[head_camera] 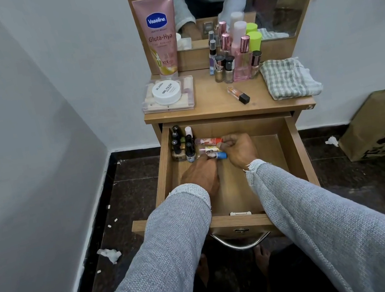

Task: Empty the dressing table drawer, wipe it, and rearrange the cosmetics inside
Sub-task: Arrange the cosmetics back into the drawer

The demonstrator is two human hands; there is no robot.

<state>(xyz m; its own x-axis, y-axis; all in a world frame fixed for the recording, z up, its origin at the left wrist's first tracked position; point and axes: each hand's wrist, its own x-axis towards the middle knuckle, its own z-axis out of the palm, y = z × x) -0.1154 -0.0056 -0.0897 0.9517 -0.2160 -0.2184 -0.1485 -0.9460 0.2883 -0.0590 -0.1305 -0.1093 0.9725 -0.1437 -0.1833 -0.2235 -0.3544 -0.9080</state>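
Observation:
The wooden drawer (284, 146) is pulled out below the dressing table top (217, 101). In its far left corner stand several small nail polish bottles (182, 145). Beside them lie three lip balm tubes: a red-capped tube (211, 141), a pink one (208, 149) and a blue-capped tube (219, 156). My right hand (239, 151) reaches into the drawer and its fingertips pinch the ends of the tubes near the red cap. My left hand (200, 175) lies lower, fingers touching the blue-capped tube.
On the table top stand a Vaseline tube (160, 34), a clear box with a white nail polish remover jar (166, 93), a cluster of bottles (237, 55), a lying lip gloss (239, 95) and a checked cloth (289, 77). A cardboard box (382, 125) sits on the floor right.

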